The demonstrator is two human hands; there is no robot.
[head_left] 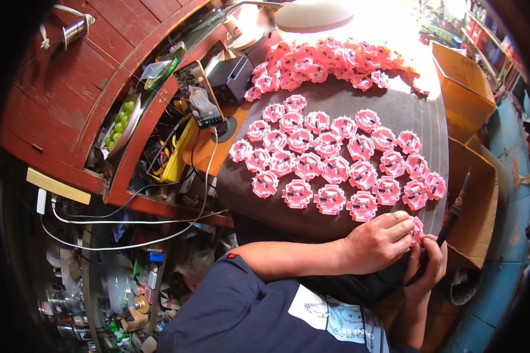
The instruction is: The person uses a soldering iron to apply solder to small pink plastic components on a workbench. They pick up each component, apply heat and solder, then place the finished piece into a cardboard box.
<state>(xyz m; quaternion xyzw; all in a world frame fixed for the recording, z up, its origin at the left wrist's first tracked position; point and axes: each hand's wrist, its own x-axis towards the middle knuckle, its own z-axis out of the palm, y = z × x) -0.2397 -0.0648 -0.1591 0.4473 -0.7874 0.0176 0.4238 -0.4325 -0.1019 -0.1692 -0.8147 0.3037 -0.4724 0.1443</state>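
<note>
At the front right edge of the dark padded surface, my left hand pinches a pink plastic part between its fingertips. My right hand is closed round a soldering iron with a dark handle, its tip pointing up and away from the part. Fingers of the right hand also meet the pink part's near side; whether they grip it is hidden. Just beyond my hands, several similar pink parts with small black and metal pieces lie spread out in loose rows.
A large heap of pink parts lies at the far end of the dark surface. Cardboard boxes stand at the right. On the left are a phone on a stand, white cables, a bowl of green fruit and a wire spool.
</note>
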